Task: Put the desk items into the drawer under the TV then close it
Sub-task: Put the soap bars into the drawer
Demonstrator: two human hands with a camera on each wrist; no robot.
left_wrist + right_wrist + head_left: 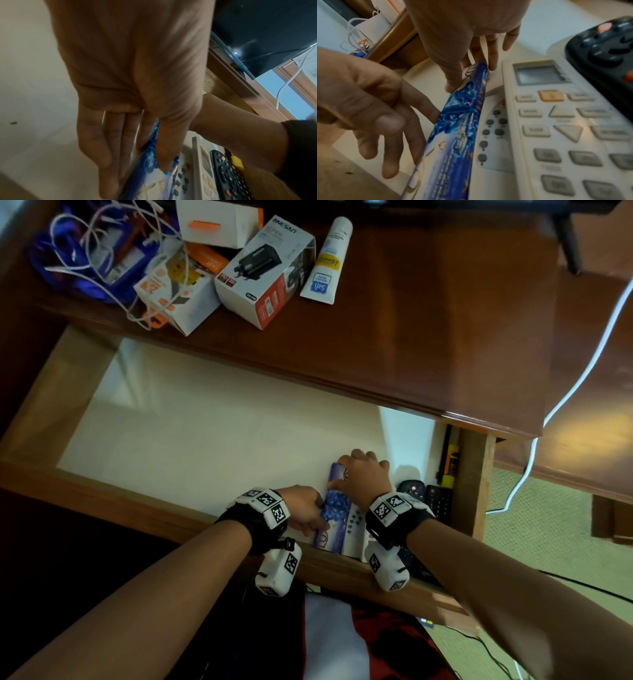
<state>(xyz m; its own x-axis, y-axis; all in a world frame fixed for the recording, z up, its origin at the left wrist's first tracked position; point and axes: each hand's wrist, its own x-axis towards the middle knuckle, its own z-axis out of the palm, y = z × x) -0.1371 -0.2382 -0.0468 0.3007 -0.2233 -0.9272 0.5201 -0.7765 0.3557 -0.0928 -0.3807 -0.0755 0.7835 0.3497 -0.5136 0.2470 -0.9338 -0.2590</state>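
The drawer [113,498] stands pulled out, its white bottom bare on the left. At its front right a long blue box [334,508] lies on its edge against a white remote [354,522]. My right hand [363,474] pinches the box's far end [471,75] between thumb and fingers. My left hand [308,515] rests its straight fingers [426,112] on the left side of the box [462,121], thumb lifted clear. In the left wrist view the left hand [96,142] lies along the blue box [150,155].
Two white remotes [556,121] and black remotes [438,501] fill the drawer's right end, beside a yellow-and-black item [452,463]. On the desk top lie a charger box [263,272], a white tube [329,258], an orange-and-white box [178,292] and tangled cables [102,251].
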